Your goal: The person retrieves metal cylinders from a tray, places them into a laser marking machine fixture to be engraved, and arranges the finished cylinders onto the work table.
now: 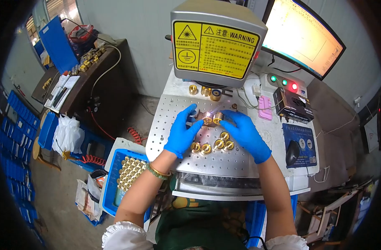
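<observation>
Under the marking machine's head, a brass fitting (207, 118) sits at a small metal fixture on the perforated plate (165, 125), with a bright glow on it. Close beside it on the right is a second brass fitting (218, 118), pinched between the thumb and fingers of my right hand (246, 135). My left hand (183, 132) curves around the fixture's left side, its thumb and fingers apart and its thumb tip near the first fitting. Both hands wear blue gloves. Nearer me on the plate stand several brass fittings, one pair (201, 148) and a cluster (224, 142).
The machine head (217, 46) with a warning label overhangs the plate. More fittings (193, 89) stand behind. A blue bin (111, 183) of fittings is at left. To the right are a black box (292, 106), a pink object (264, 107), a mouse (293, 152) and a monitor (305, 35).
</observation>
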Tool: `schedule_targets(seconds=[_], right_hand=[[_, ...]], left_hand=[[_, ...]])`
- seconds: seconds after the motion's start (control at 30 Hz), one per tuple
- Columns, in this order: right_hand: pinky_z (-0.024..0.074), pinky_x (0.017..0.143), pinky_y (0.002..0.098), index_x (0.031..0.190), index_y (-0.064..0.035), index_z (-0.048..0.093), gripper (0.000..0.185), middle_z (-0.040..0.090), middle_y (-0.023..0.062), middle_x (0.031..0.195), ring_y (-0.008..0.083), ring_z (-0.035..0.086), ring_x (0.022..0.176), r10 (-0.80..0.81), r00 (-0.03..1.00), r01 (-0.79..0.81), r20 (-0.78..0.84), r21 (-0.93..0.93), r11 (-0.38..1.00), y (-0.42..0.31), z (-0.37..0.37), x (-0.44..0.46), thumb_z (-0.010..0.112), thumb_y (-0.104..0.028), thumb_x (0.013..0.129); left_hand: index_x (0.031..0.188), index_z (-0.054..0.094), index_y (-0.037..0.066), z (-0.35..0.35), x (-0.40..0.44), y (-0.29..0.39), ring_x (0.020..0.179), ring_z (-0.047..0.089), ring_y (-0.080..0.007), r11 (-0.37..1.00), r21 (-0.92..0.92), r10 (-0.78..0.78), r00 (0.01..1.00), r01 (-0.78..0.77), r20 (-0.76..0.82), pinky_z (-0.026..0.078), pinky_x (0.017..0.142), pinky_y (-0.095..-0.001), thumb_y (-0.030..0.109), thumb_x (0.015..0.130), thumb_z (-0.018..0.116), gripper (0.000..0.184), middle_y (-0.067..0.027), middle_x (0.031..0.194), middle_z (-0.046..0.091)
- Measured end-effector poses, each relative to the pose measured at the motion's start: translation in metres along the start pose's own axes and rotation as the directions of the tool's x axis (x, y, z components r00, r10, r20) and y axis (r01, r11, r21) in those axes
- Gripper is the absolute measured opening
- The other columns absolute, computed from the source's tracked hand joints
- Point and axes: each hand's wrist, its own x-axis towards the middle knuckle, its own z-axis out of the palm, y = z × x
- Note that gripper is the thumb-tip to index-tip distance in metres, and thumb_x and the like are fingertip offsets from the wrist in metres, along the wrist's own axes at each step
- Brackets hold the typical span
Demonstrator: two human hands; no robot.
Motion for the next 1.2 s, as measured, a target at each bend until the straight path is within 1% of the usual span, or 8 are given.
schedule_targets(seconds=[0.13,0.43,0.7,0.77,0.87,1.13,1.17,1.2], right_hand=[[0.0490,0.077,0.0427,0.114,-0.0033,0.063,0.036,0.065,0.0212,0.095,0.0366,0.063,0.085,-0.022,1.000,0.021,-0.016,-0.031,0.999,0.009,0.003,0.002,0.063,-0.026,0.087],[0.0494,0.075,0.0421,0.111,-0.0043,0.064,0.034,0.065,0.0211,0.091,0.0368,0.063,0.084,0.001,1.000,-0.001,-0.007,-0.096,0.995,0.005,-0.001,0.006,0.063,-0.028,0.086],[0.0487,0.076,0.0441,0.107,-0.0074,0.064,0.029,0.065,0.0175,0.092,0.0343,0.062,0.087,-0.141,0.990,0.129,-0.029,-0.265,0.956,0.012,0.011,0.015,0.061,-0.027,0.086],[0.0486,0.076,0.0439,0.106,-0.0077,0.064,0.027,0.065,0.0165,0.091,0.0333,0.062,0.088,-0.184,0.982,0.163,-0.038,-0.316,0.935,0.015,0.022,0.020,0.061,-0.026,0.086],[0.0483,0.076,0.0439,0.105,-0.0078,0.063,0.026,0.064,0.0147,0.090,0.0318,0.061,0.088,-0.217,0.976,0.206,0.005,-0.332,0.921,0.016,0.029,0.027,0.061,-0.025,0.085],[0.0485,0.080,0.0441,0.117,-0.0057,0.058,0.035,0.064,0.0155,0.098,0.0336,0.061,0.092,-0.055,0.993,0.081,0.100,-0.279,0.957,-0.001,0.028,0.019,0.060,-0.024,0.087],[0.0475,0.085,0.0434,0.121,-0.0046,0.056,0.039,0.063,0.0174,0.106,0.0348,0.059,0.098,-0.105,0.994,0.107,0.019,-0.221,0.969,-0.003,0.026,0.011,0.061,-0.022,0.087],[0.0465,0.090,0.0427,0.125,-0.0035,0.054,0.042,0.061,0.0193,0.113,0.0359,0.058,0.104,-0.150,0.987,0.138,-0.065,-0.165,0.977,-0.006,0.023,0.001,0.062,-0.020,0.087]], left_hand=[[0.134,0.047,0.005,-0.003,0.017,-0.027,0.104,0.056,-0.0280,0.866,0.392,0.286,0.950,-0.311,0.123,0.047,0.090,-0.0379,0.015,0.078,0.074,0.063,-0.0145,0.121,0.055],[0.130,0.048,0.007,0.016,0.042,-0.018,0.112,0.050,-0.0364,0.863,0.417,0.183,0.945,-0.286,0.270,0.043,0.096,-0.0434,0.035,0.070,0.079,0.073,-0.0164,0.122,0.055],[0.118,0.059,0.003,0.001,0.034,-0.012,0.107,0.056,-0.0292,0.855,0.403,0.300,0.945,-0.326,0.127,0.044,0.094,-0.0380,0.023,0.078,0.075,0.047,-0.0156,0.114,0.060],[0.117,0.060,0.004,-0.014,0.023,-0.006,0.099,0.058,-0.0180,0.979,-0.125,-0.152,0.985,0.162,0.082,0.047,0.088,-0.0310,0.018,0.084,0.070,0.037,-0.0095,0.109,0.063],[0.115,0.061,0.005,-0.038,-0.006,0.015,0.095,0.057,-0.0108,0.946,-0.145,-0.275,0.954,0.290,0.118,0.048,0.084,-0.0259,0.015,0.086,0.067,0.031,-0.0054,0.106,0.063],[0.123,0.058,0.005,-0.043,-0.074,0.012,0.095,0.060,-0.0159,0.992,0.124,-0.020,0.971,-0.010,0.240,0.049,0.084,-0.0305,0.009,0.083,0.069,0.043,-0.0086,0.109,0.062],[0.130,0.055,0.011,-0.047,-0.075,0.018,0.099,0.059,-0.0330,0.946,0.299,0.039,0.961,-0.124,0.275,0.048,0.087,-0.0376,0.014,0.078,0.073,0.055,-0.0147,0.108,0.063],[0.130,0.055,0.011,-0.049,-0.073,0.025,0.099,0.059,-0.0330,0.946,0.299,0.038,0.961,-0.123,0.274,0.048,0.087,-0.0376,0.014,0.078,0.073,0.055,-0.0147,0.108,0.063]])
